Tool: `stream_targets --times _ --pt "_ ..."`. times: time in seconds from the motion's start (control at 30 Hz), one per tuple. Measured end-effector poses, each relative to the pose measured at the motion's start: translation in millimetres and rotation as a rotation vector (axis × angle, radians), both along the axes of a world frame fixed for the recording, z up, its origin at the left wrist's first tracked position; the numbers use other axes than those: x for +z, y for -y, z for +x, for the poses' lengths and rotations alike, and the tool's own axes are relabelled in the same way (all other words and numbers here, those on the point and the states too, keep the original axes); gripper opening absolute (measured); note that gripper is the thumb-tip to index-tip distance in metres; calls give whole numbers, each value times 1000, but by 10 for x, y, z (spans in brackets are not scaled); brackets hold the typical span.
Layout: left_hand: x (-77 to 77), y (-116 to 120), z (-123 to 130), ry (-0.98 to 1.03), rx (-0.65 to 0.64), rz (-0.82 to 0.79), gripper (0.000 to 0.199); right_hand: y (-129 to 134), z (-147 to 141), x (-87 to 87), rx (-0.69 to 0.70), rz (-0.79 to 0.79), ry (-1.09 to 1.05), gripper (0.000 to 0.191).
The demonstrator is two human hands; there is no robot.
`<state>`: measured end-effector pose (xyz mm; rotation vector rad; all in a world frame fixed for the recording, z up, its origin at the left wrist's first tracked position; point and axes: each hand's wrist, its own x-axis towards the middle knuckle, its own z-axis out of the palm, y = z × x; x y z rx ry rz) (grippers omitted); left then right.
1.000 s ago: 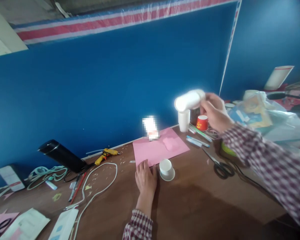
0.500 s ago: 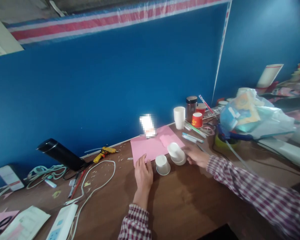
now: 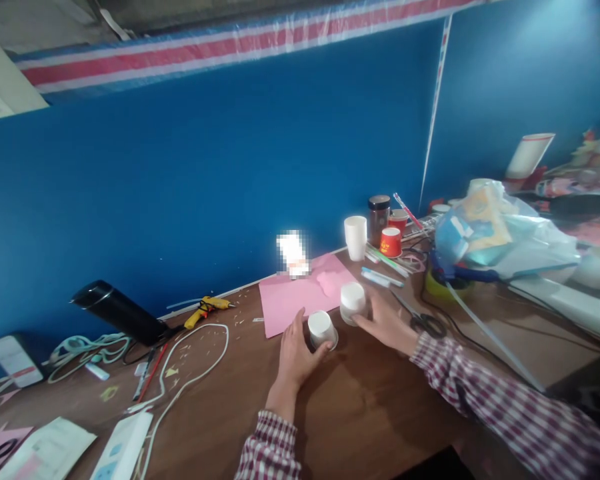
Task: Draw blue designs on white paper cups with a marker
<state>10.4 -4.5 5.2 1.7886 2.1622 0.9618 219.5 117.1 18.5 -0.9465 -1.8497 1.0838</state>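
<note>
Two small white paper cups stand upside down, side by side, at the near edge of a pink paper sheet (image 3: 285,303). My left hand (image 3: 295,357) curls around the left cup (image 3: 321,325), fingers along its far left side and thumb across its front. The right cup (image 3: 353,300) is in the grip of my right hand (image 3: 387,325), which reaches it from the right; some of those fingers are hidden behind the cup. A crumpled pink piece (image 3: 326,283) lies on the sheet just beyond the cups.
Black-handled scissors (image 3: 429,325) and pens (image 3: 380,277) lie to the right. Behind them stand a white cup stack (image 3: 355,237), a red cup (image 3: 391,242) and a dark-lidded jar (image 3: 379,217). On the left are a yellow glue gun (image 3: 207,311), a white cable and a power strip (image 3: 123,447).
My left hand has moved right, its thumb now around the left cup. The right cup, which looked tilted and doubled, now stands straighter in my right hand. The scissors have come into view.
</note>
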Motion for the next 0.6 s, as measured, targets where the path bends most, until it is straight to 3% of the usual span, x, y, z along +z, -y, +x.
stream_targets --times 0.27,0.4,0.5,0.6 --pt "14 -22 54 -22 33 27 70 -44 -41 -100 -35 90 118 61" --pt "-5 -33 33 -27 25 24 72 -80 -6 -88 -23 -25 -25 66" --pt "11 -24 22 -38 29 21 79 -74 -3 -20 39 -106 -105 55" --pt "112 25 107 14 92 174 72 -5 10 95 131 -207 -245 44"
